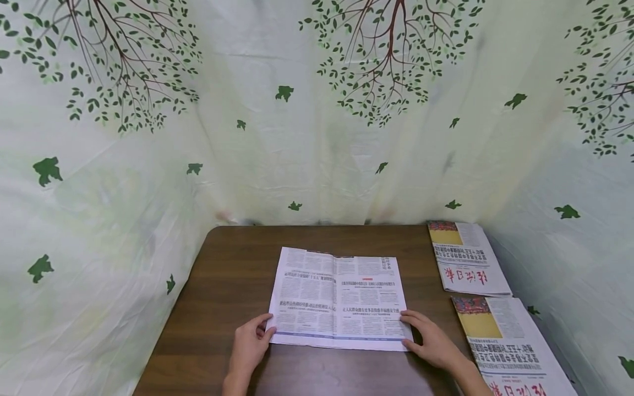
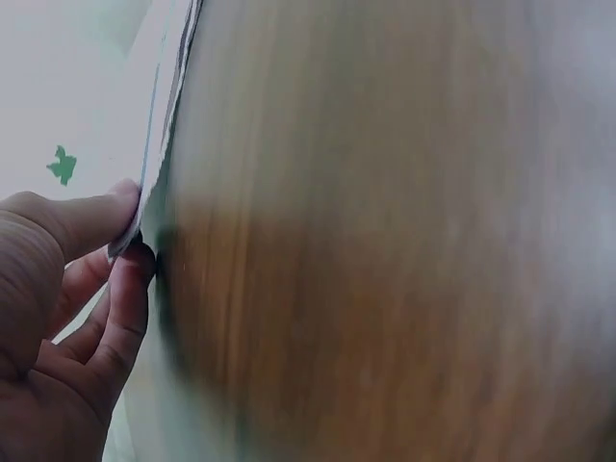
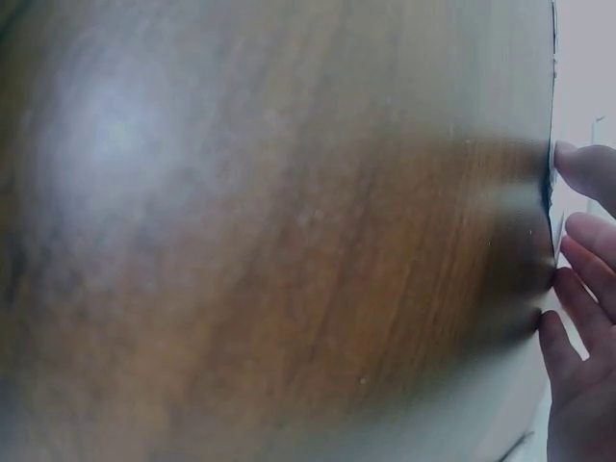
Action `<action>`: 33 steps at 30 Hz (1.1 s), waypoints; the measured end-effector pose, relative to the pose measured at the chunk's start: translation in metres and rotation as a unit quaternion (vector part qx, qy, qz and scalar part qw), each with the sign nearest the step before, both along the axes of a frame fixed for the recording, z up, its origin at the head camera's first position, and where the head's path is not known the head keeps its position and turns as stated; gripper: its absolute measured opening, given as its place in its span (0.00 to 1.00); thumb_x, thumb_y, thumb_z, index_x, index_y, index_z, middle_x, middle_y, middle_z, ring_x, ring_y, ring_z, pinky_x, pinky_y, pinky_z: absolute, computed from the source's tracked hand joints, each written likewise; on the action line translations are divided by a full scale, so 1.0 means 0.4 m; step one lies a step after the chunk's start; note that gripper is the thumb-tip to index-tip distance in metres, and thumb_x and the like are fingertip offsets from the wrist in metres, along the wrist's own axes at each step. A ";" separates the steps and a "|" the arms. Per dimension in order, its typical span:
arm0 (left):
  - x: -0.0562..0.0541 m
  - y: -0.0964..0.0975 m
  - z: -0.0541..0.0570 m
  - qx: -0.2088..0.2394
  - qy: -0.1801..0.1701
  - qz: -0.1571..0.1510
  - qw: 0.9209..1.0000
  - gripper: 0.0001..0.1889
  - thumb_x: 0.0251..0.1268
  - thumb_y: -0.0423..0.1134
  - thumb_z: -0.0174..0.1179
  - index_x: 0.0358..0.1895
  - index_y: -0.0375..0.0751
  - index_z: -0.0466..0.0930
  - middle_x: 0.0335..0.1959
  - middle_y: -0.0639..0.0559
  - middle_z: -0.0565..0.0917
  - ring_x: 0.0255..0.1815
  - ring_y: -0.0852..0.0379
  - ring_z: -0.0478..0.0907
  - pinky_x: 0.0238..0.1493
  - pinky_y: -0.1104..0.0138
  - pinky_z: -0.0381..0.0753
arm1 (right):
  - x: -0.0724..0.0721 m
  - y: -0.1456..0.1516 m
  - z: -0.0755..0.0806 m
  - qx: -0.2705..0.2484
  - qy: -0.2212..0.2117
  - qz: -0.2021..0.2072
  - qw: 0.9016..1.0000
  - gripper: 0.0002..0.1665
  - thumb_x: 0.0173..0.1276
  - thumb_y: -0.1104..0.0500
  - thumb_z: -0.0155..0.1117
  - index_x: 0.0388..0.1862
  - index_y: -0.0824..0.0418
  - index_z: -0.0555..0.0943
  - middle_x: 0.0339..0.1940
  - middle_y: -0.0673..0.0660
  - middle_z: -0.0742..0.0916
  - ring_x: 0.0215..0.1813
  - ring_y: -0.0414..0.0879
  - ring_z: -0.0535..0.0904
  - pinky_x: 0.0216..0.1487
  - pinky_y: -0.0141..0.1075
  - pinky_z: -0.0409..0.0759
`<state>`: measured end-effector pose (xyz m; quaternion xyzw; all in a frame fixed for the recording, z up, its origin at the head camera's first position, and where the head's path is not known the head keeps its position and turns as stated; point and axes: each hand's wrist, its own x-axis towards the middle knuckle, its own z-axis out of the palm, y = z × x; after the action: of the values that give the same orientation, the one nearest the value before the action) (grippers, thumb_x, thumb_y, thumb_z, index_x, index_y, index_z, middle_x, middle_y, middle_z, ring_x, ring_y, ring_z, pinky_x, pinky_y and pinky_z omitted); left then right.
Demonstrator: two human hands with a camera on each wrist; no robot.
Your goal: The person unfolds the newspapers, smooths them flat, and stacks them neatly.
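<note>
An unfolded newspaper (image 1: 339, 300) with a crease down its middle lies on the brown wooden table (image 1: 223, 275). At its near left corner, my left hand (image 1: 250, 342) pinches the edge between thumb and index finger. The left wrist view shows the thumb (image 2: 106, 212) on the printed side and the index fingertip (image 2: 135, 260) under the paper edge. My right hand (image 1: 432, 341) touches the opposite edge, its thumb and fingertips spread along the near right corner. In the right wrist view its fingers (image 3: 582, 298) reach the paper's edge fairly straight.
Two folded newspapers with red mastheads lie along the table's right side, one at the back (image 1: 470, 258) and one in front (image 1: 515, 346), close to my right forearm. A pale curtain (image 1: 307, 148) printed with leaves and branches surrounds the table's back and sides.
</note>
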<state>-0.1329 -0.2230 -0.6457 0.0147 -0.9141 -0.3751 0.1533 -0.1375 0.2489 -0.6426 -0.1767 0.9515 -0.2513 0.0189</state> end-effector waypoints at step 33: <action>-0.001 -0.038 -0.020 0.103 -0.108 0.050 0.988 0.09 0.52 0.46 0.80 0.26 0.51 0.88 0.22 0.59 0.86 0.23 0.69 0.79 0.30 0.73 0.77 | -0.004 0.031 -0.013 -0.042 0.017 0.013 0.999 0.31 0.63 0.47 0.77 0.63 0.56 0.83 0.69 0.52 0.81 0.69 0.57 0.78 0.65 0.54 0.77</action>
<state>-0.1333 -0.2381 -0.6538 0.1166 -0.8800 -0.4551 0.0701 -0.1391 0.2614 -0.6480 -0.1937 0.9379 -0.2879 -0.0020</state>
